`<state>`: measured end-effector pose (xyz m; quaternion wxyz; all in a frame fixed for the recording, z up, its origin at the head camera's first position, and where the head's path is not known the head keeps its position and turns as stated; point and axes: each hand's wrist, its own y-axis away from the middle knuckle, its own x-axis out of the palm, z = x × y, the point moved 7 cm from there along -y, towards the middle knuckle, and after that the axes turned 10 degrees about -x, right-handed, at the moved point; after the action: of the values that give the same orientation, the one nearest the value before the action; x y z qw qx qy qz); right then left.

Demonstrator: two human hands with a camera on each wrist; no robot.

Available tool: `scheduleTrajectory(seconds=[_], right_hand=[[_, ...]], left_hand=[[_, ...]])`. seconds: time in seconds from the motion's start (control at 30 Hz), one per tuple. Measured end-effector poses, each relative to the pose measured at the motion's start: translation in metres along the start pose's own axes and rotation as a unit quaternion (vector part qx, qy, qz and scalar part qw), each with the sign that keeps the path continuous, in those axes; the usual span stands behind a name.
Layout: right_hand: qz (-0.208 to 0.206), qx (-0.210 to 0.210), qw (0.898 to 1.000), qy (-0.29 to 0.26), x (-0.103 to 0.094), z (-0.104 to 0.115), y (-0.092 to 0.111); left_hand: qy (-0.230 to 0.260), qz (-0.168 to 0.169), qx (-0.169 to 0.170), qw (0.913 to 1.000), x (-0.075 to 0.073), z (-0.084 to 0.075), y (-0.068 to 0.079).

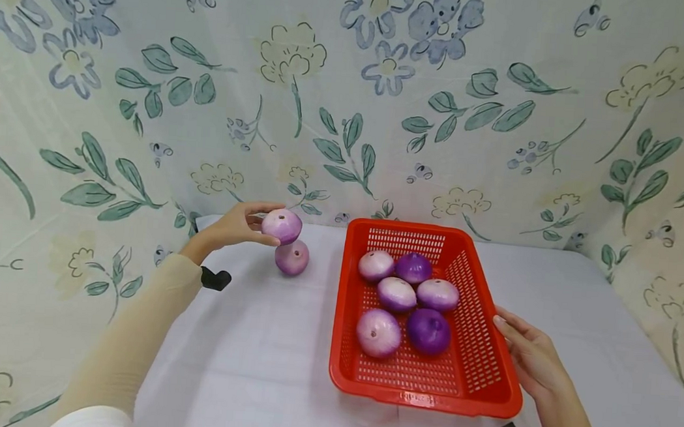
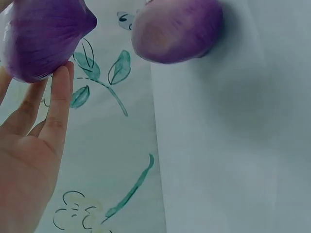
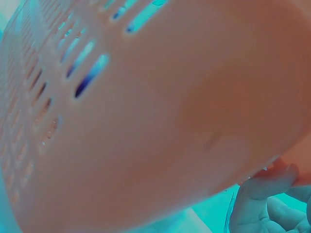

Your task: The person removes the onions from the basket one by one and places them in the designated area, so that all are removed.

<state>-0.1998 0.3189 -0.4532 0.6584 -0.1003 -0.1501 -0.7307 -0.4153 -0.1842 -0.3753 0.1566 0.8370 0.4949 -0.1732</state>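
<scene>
My left hand (image 1: 235, 225) holds a purple-and-white onion (image 1: 282, 225) between thumb and fingers, left of the basket. In the left wrist view the fingertips press against that onion's purple side (image 2: 46, 41). Just below it in the head view, a second pale purple onion (image 1: 291, 260) rests on the white table. My right hand (image 1: 535, 359) grips the right rim of a red plastic basket (image 1: 419, 401), thumb on the edge. The right wrist view shows the basket's slotted wall (image 3: 146, 126) up close, fingers (image 3: 265, 187) at its rim. Several onions (image 1: 378, 333) sit inside the basket.
The white cloth-covered table (image 1: 250, 364) stretches left and right of the basket. Behind it and at both sides hangs a floral-patterned cloth (image 1: 338, 76), meeting the table's back edge just beyond the onions and basket.
</scene>
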Motion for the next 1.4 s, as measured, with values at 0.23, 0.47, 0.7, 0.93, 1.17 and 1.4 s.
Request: scheduleTrajectory(seconds=[0.23,0.47,0.7,0.93,1.17,1.4], right_hand=[[-0.002,0.0,1.0,-0.001,0.0,0.0,0.0],[0.004,-0.006,1.0,-0.007,0.0,0.0,-0.001],[0.006,-0.006,1.0,-0.013,0.0,0.0,-0.001],[-0.001,0.002,1.0,-0.008,-0.001,-0.002,-0.001],[-0.004,0.003,1.0,-0.007,-0.003,-0.003,-0.001],[0.003,-0.006,1.0,-0.013,-0.002,-0.004,-0.002]], left_hand=[[-0.012,-0.024,-0.032,0.9991,-0.013,0.022,0.007],[-0.018,-0.036,-0.056,0.9976,-0.019,0.044,0.013],[-0.034,-0.054,-0.064,0.9959,-0.024,0.065,0.015],[-0.039,-0.071,-0.088,0.9928,-0.027,0.091,0.02],[-0.045,-0.085,-0.116,0.9886,-0.025,0.103,0.024],[-0.053,-0.089,-0.112,0.9883,-0.022,0.107,0.024]])
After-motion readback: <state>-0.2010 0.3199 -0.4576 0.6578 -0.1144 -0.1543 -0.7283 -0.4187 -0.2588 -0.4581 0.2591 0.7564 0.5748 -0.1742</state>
